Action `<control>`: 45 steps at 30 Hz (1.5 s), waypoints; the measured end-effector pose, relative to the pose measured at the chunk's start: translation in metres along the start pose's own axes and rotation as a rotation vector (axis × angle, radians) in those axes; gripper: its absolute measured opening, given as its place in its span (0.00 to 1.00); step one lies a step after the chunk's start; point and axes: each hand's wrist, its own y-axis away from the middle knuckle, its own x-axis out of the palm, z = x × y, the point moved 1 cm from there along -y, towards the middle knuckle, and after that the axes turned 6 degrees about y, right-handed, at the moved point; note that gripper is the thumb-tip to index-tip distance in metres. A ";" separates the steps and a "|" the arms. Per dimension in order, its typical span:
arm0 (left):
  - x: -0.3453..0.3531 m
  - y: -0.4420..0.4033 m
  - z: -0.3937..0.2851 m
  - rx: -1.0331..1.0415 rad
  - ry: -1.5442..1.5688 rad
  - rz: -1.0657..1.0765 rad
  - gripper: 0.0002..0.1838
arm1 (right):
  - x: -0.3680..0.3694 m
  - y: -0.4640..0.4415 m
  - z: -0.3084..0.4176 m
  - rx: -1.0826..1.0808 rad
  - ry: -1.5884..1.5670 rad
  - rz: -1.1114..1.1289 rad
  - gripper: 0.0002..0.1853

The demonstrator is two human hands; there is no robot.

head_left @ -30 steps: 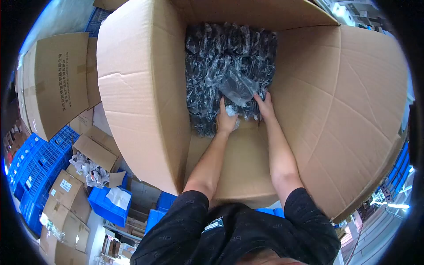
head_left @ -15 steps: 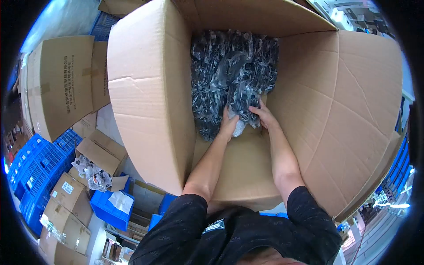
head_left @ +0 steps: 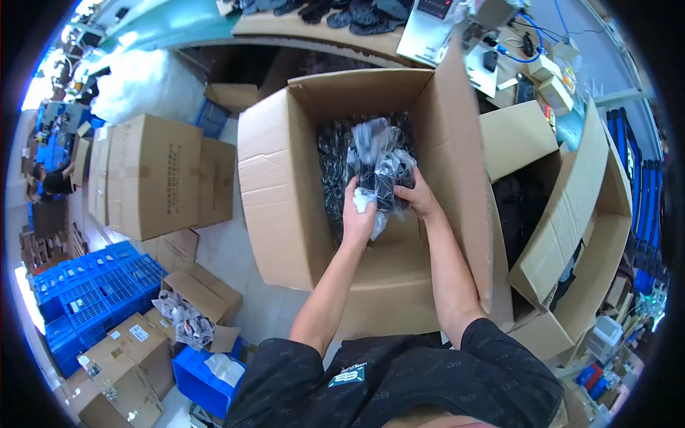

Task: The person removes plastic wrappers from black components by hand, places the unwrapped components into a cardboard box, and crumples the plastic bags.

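Both of my hands are inside a large open cardboard box [head_left: 275, 185]. Between them is a bundle of dark items in clear plastic bags [head_left: 384, 178]; their exact kind is hidden by the wrapping. My left hand [head_left: 359, 217] grips the bundle's near left side, with a crumpled white piece [head_left: 364, 200] by its thumb. On the right side, my right hand [head_left: 419, 195] has its fingers around the plastic. More plastic-wrapped dark items [head_left: 331, 153] lie in rows at the bottom of the box. The top of the bundle is smeared by motion.
A second open carton [head_left: 549, 250] with dark contents stands to the right. Closed cartons [head_left: 160, 175] and blue crates [head_left: 96, 285] are at the left. Beyond the box is a workbench [head_left: 321, 32] with dark pieces and a machine [head_left: 435, 43] on it.
My hands have lifted the bagged bundle up from the packed items and nearer to me. The head view has drawn back, so the bench and the right carton now show.
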 end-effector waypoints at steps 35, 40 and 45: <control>0.480 0.290 -0.096 0.757 -0.680 0.789 0.30 | -0.364 0.493 0.191 -0.352 0.565 -1.083 0.41; 0.452 0.267 -0.116 0.743 -0.651 0.719 0.09 | -0.370 0.506 0.229 -0.172 0.934 -1.328 0.13; 0.371 0.268 -0.121 0.096 -0.426 1.147 0.11 | -0.369 0.496 0.260 -0.220 1.273 -1.329 0.10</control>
